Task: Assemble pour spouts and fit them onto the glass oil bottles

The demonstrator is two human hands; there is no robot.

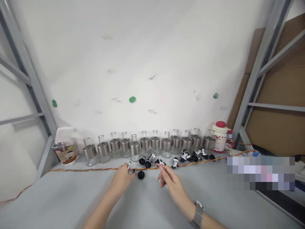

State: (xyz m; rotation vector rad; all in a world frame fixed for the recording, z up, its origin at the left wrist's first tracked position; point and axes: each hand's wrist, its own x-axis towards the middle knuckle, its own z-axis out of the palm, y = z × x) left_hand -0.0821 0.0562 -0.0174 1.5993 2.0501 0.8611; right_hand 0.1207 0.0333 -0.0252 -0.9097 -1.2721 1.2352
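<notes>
My left hand (pixel 122 178) is closed around a small silver-and-black pour spout (pixel 129 166), mostly hidden by the fingers. Just right of its fingertips a round black stopper piece (pixel 141 175) sits on the grey table. My right hand (pixel 169 180), with a watch on the wrist, is held over the table with its fingers apart and nothing in them. Its fingertips are nearest to a black-and-silver pour spout (pixel 160 162). More such spouts (pixel 175 162) lie scattered before a row of glass bottles with steel bands (pixel 134 147), whose necks are uncapped.
A twisted red-and-yellow wire (pixel 95 170) runs across the grey table (pixel 71 197). A plastic cup of brown drink (pixel 65 152) stands at the left, a white flask with a red lid (pixel 219 138) at the right. Grey metal posts (pixel 252 79) frame both sides.
</notes>
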